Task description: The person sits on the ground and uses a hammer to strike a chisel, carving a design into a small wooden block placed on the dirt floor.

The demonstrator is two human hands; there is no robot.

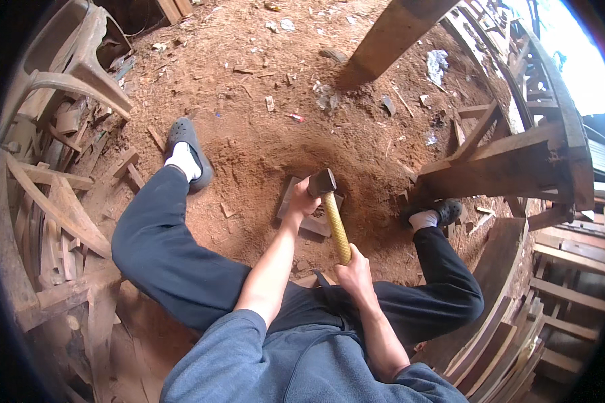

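A hammer [335, 225] with a dark, blocky metal head and a yellow patterned handle is held between my legs, its head pointing away from me. My right hand [355, 274] is wrapped round the lower end of the handle. Closed at the left side of the metal head is my left hand [304, 197], its fingers partly hidden by the head. Beneath the hammer lies a flat, squarish slab [313, 229] on the sawdust-covered ground, partly covered from view by my left hand and the tool.
A wooden post [390, 43] rises from the ground ahead. To the left stand a plastic chair [81, 74] and piled timber [67, 221]. A heavy wooden frame [504, 161] and stacked boards [497, 336] are on the right. Scraps and litter dot the brown ground [249, 127].
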